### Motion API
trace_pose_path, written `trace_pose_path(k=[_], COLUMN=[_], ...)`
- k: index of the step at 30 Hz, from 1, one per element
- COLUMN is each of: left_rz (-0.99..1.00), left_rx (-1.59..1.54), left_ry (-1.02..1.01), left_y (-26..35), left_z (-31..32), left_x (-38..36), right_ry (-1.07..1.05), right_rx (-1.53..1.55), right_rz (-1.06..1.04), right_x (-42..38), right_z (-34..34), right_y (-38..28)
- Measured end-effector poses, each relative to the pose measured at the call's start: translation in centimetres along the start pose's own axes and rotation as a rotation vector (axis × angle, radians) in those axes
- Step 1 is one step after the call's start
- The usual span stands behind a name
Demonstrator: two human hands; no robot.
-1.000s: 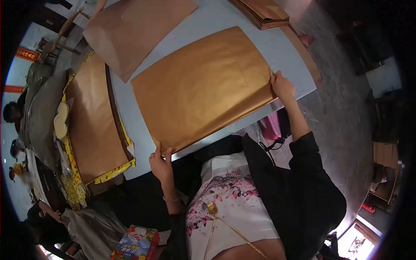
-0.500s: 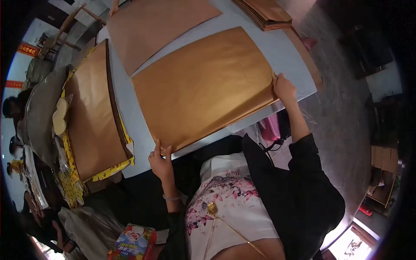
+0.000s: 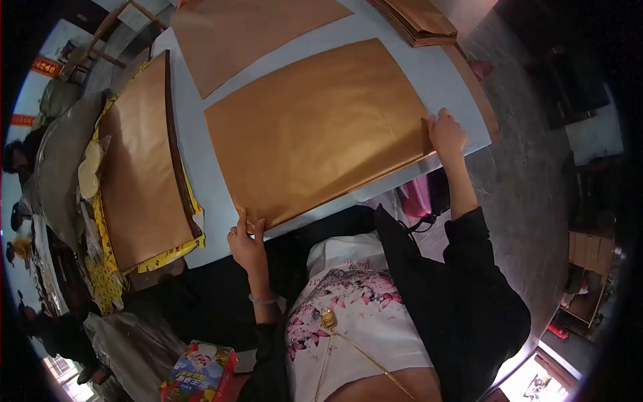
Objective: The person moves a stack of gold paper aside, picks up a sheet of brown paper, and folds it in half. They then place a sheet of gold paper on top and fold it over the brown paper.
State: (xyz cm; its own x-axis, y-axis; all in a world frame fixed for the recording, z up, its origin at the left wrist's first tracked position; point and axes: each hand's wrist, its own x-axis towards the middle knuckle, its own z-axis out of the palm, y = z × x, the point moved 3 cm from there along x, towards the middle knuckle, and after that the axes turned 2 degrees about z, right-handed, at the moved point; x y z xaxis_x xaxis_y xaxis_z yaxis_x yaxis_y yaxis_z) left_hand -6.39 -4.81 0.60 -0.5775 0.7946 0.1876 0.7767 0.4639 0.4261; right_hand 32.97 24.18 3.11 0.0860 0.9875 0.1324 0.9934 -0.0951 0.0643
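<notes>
Sliding rightward since earlier, a plain brown sheet (image 3: 261,40) is lying beyond the golden paper sheet (image 3: 321,127) on the tabletop (image 3: 209,221). Thumb and forefinger parted, the left hand (image 3: 249,246) is touching its near corner; the right hand (image 3: 447,137) is curling at the other, grips unclear.

Grey floor (image 3: 522,208) spreads at right, a wooden chair (image 3: 107,27) stands upper left, and a bright opening (image 3: 538,383) glows lower right.
</notes>
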Motion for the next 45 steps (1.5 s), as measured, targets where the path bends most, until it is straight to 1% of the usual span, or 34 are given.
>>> trace_pose_path(k=[1, 3, 5, 6, 7, 8, 9, 11, 12, 14, 15, 17, 18, 19, 21, 22, 26, 27, 28, 32, 34, 35, 38, 39, 40, 44, 45], left_rz=[-0.008, -0.020, 0.015, 0.016, 0.019, 0.021, 0.021, 0.018, 0.006, -0.132, -0.153, 0.036, 0.198, 0.181, 0.091, 0.153, 0.079, 0.111, 0.145, 0.130, 0.060, 0.002, 0.026, -0.027, -0.016, 0.004, -0.044], left_rx=[0.005, 0.010, 0.013, 0.010, 0.032, 0.053, 0.054, 0.038, 0.043, -0.047, -0.035, -0.006, -0.030, -0.017, 0.142, 0.097, 0.083, 0.058, 0.031, 0.018, 0.024, 0.064, 0.060, 0.043, 0.029, 0.043, 0.023], left_ry=[-0.007, -0.028, 0.013, 0.007, 0.013, 0.021, 0.015, -0.016, -0.017, -0.036, -0.030, 0.050, 0.145, 0.146, 0.123, 0.124, 0.099, 0.131, 0.164, 0.153, 0.105, 0.027, 0.040, -0.004, -0.009, 0.031, -0.013], left_y=[0.2, 0.2, 0.4, 0.6, 0.7, 0.8, 0.6, 0.2, 0.2, -0.5, -1.1, -1.6, -0.7, -0.2, 0.2, 0.1, 0.8, 0.7, 0.7, 0.6, 0.9, 0.7, 0.6, 0.3, 0.3, 0.1, 0.0], left_z=[-0.2, -0.2, -0.2, -0.2, -0.4, -0.5, -0.4, -0.2, -0.1, 0.2, 0.5, 1.1, 0.5, 0.3, 0.1, 0.0, -0.5, -0.4, -0.3, -0.2, -0.4, -0.4, -0.4, -0.2, 0.0, 0.1, 0.1], left_x=[0.1, -0.2, -0.1, 0.0, 0.1, 0.1, 0.1, -0.1, -0.1, 0.1, -0.1, -0.3, -0.2, -0.3, -0.4, -0.2, -0.2, -0.2, -0.3, -0.2, -0.1, 0.0, 0.0, 0.0, 0.0, -0.1, 0.0], right_ry=[-0.009, 0.339, 0.282, 0.399, 0.030, 0.181, -0.122, 0.050, -0.037, -0.094, -0.139, -0.166, -0.173, -0.102, -0.094, -0.069, -0.084, -0.066, -0.067, -0.108, -0.111, -0.137, -0.129, -0.128, -0.121, -0.010, -0.005], right_rx=[-0.004, 0.062, 0.482, 0.643, 0.869, 0.775, 1.144, 1.127, 1.210, 1.247, 1.275, 1.290, 1.293, 1.194, 1.153, 1.101, 1.014, 0.948, 0.945, 0.876, 0.908, 0.893, 0.889, 0.919, 0.906, 0.885, 0.898], right_rz=[-0.003, -0.121, -0.234, -0.455, -0.463, -0.934, -0.832, -1.041, -1.004, -0.990, -0.970, -0.976, -0.966, -0.991, -1.004, -1.004, -1.042, -1.051, -1.053, -1.018, -0.983, -0.957, -0.855, -0.836, -0.826, -0.663, -0.614], right_x=[-0.4, -1.5, -3.6, -6.3, -9.2, -11.8, -14.9, -20.6, -22.3, -24.1, -24.9, -24.8, -24.2, -23.9, -23.3, -23.0, -22.1, -21.8, -21.5, -19.7, -18.2, -17.4, -14.5, -13.5, -12.5, -8.5, -7.5], right_z=[-1.0, -4.3, -6.2, -7.3, -8.2, -6.3, -5.5, -4.7, -4.4, -3.4, -3.1, -2.9, -2.7, -2.9, -3.1, -3.1, -2.6, -2.3, -2.1, -1.3, -1.4, -1.6, -0.8, -1.3, -1.2, 0.4, 0.9], right_y=[-0.4, -2.6, -7.9, -11.7, -15.4, -19.2, -23.2, -28.2, -29.8, -31.4, -31.9, -31.6, -31.3, -31.0, -30.4, -30.1, -28.8, -28.6, -28.1, -25.9, -24.1, -23.0, -19.6, -18.2, -16.8, -11.4, -10.0])
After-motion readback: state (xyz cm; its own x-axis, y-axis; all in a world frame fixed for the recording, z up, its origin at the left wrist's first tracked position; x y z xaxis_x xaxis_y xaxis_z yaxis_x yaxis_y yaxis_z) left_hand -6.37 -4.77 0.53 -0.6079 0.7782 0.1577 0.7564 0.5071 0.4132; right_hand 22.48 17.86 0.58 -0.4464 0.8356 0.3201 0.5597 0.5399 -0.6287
